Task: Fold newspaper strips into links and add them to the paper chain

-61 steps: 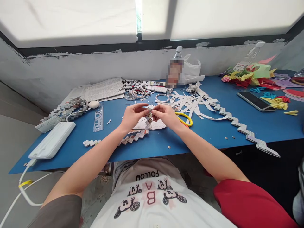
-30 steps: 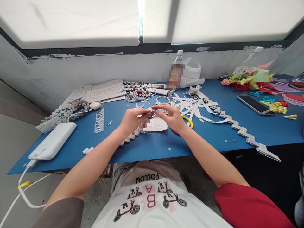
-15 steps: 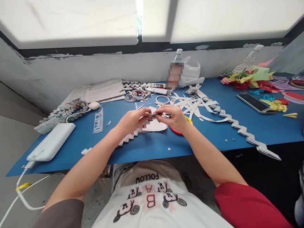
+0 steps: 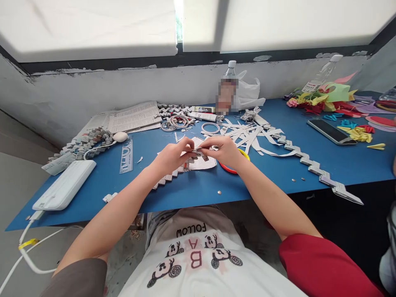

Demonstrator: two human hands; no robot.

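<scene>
We hold our left hand (image 4: 171,156) and right hand (image 4: 224,150) close together above the middle of the blue table (image 4: 192,189), fingertips meeting, and between them we pinch the end of a folded paper chain (image 4: 198,154); both hands are curled, thumb against forefinger, on that small folded link. The chain runs down from our left hand toward the near table edge in a zigzag (image 4: 165,179) that lies on the surface under our left wrist. Under our hands lies a printed paper sheet (image 4: 206,163), and just beyond our right wrist sits a pair of scissors with a yellow and red handle (image 4: 230,168), partly hidden by the hand. Beyond our right hand spreads a heap of cut white paper strips (image 4: 250,136), and a long finished zigzag chain (image 4: 312,167) trails off to the right of it toward the table edge. Beyond our fingertips lie white rings (image 4: 209,128). Well to the left of our left hand we see a clear ruler (image 4: 126,154), a white power bank (image 4: 63,185) and a stack of newspaper (image 4: 134,116). Far to the right of our right hand rests a phone (image 4: 331,132).
</scene>
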